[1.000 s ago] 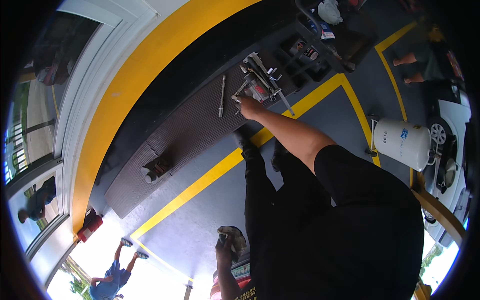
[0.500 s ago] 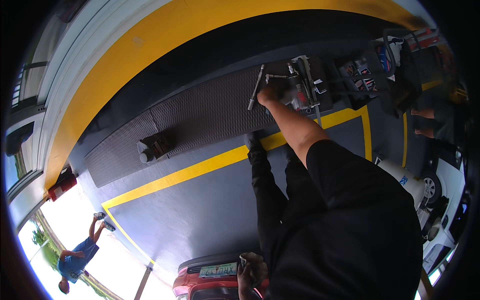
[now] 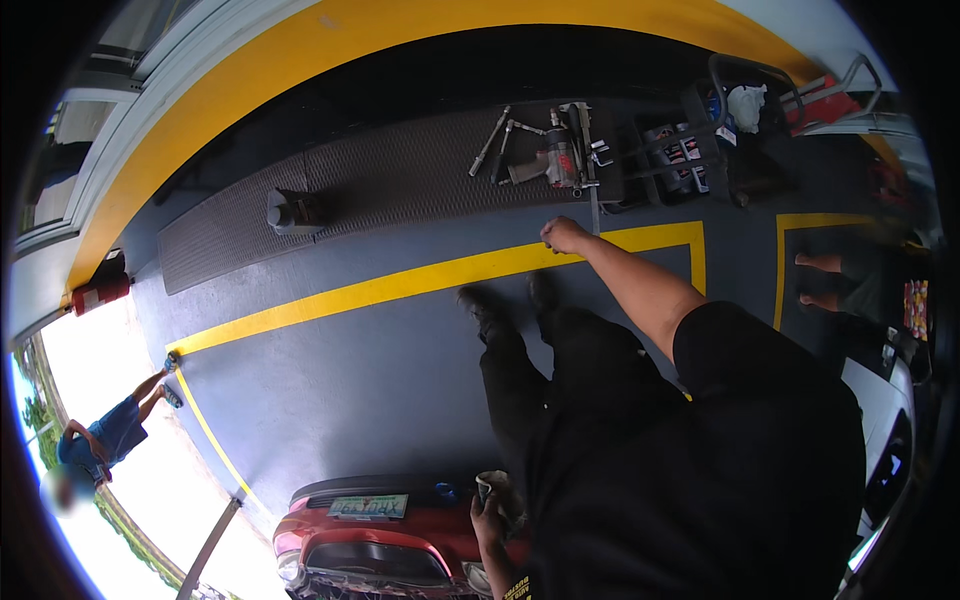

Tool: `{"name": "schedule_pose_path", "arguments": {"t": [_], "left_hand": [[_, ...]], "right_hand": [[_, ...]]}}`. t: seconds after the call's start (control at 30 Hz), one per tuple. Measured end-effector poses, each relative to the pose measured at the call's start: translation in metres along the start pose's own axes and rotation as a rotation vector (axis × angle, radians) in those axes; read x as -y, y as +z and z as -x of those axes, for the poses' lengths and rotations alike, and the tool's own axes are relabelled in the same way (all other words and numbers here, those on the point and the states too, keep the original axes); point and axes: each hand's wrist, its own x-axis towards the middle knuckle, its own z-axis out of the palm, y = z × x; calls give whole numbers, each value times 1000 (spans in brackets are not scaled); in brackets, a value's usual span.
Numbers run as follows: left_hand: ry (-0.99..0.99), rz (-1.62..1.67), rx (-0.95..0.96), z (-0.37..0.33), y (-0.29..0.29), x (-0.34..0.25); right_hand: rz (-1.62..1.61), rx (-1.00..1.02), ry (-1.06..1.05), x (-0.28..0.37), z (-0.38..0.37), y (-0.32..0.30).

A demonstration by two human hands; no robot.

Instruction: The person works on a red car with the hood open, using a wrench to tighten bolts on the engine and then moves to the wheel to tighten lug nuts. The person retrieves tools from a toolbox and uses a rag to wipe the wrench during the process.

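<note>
Since the earlier frame, the right hand [image 3: 564, 236] has drawn back from the tools toward the yellow line [image 3: 440, 275], and they now lie free of it on the mat [image 3: 400, 180]. At the far left, a grey bottle [image 3: 290, 210] stands by the mat's near edge; what it holds is hidden. Nearer, in front of a red car [image 3: 400, 530], the left hand [image 3: 487, 520] grips a pale rag [image 3: 505, 497]. Farther off, at the right part of the mat, come a steel bar [image 3: 487, 145], a dark-handled ratchet [image 3: 502, 155] and an air wrench [image 3: 558, 168]. The right hand is on the near side of these, apart from them, fingers curled; I cannot tell whether something small is inside. Right of the mat, a black crate [image 3: 652, 185] holds several dark cans [image 3: 690, 150], their contents hidden. Beyond it to the right sit a blue box [image 3: 717, 108] and a white bag [image 3: 746, 106], contents also hidden.
</note>
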Motion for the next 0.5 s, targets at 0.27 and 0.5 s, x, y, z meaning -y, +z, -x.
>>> {"name": "schedule_pose_path", "arguments": {"t": [0.27, 0.5], "left_hand": [[179, -229, 271, -90, 16, -104], [486, -708, 574, -209, 287, -269]], "right_hand": [[-215, -301, 379, -81, 5, -52], [184, -645, 321, -59, -165, -180]]}}
